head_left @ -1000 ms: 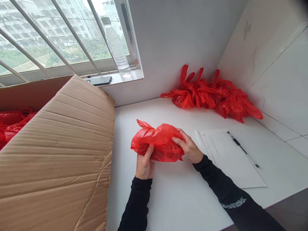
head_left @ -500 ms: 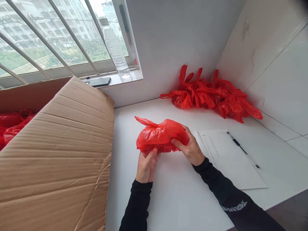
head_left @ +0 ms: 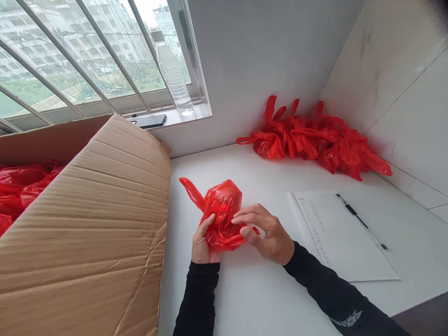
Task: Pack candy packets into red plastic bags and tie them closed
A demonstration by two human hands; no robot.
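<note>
Well, held red bag [head_left: 224,198], bags [head_left: 30,184] inside box [head_left: 105,219]

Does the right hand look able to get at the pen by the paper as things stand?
Probably yes: the pen lies uncovered along the edge of the paper, nothing seems to block the right hand, its fingers look loosely spread, and the left hand supports the red bag.

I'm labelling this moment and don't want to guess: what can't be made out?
In the head view:
Held red bag: contents hidden by its crumpled plastic.
Left hand: fingers beyond the thumb hidden behind the bag.
Paper: writing too small to read.
Cardboard box: cut off by the left and bottom edges.
</note>
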